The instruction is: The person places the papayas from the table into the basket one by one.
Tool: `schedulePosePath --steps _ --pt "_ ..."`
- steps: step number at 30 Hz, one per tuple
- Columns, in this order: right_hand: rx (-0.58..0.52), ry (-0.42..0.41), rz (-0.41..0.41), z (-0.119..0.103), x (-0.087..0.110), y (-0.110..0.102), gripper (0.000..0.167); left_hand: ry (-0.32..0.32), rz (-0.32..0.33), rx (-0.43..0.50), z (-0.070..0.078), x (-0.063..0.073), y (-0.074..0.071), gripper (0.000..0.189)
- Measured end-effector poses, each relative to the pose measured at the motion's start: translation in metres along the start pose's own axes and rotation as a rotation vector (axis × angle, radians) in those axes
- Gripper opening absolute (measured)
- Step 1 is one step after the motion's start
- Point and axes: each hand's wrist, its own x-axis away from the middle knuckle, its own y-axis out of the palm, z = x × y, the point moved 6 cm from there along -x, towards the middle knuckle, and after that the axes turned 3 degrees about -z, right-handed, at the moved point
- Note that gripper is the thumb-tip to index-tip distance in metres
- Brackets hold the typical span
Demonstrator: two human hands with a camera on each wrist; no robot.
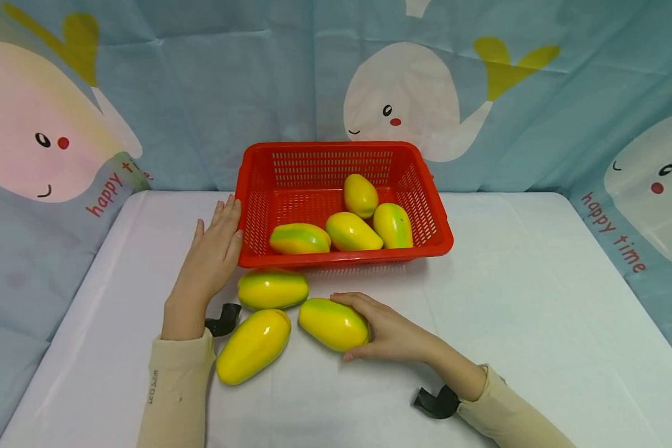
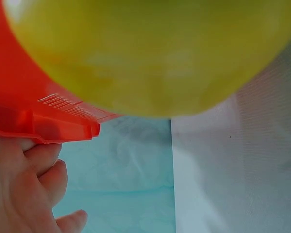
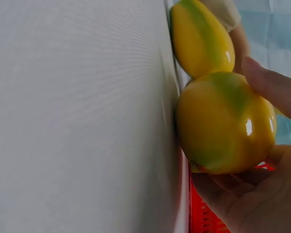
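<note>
A right hand (image 1: pixel 392 330) curls thumb and fingers round a glossy, oval yellow-green mango (image 1: pixel 331 323) in front of a slotted red plastic basket (image 1: pixel 313 259), which holds four more smooth mangoes (image 1: pixel 354 232); a left hand (image 1: pixel 210 258), fingers nearly straight, touches the basket's left side.

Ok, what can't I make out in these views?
Head: underside of the leftmost basket fruit, behind the front rim of the red basket.
Head: part of the held fruit, behind the right hand.
Left wrist: near fruit, blurred, cut off by upper edge.
Right wrist: part of the basket, behind that hand.
</note>
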Motion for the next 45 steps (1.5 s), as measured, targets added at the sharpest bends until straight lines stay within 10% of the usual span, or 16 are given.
schedulePosePath --steps 45 --pt "-0.021 -0.059 0.052 -0.009 0.009 -0.015 0.078 -0.006 0.005 0.003 -0.001 0.0 0.001 0.056"
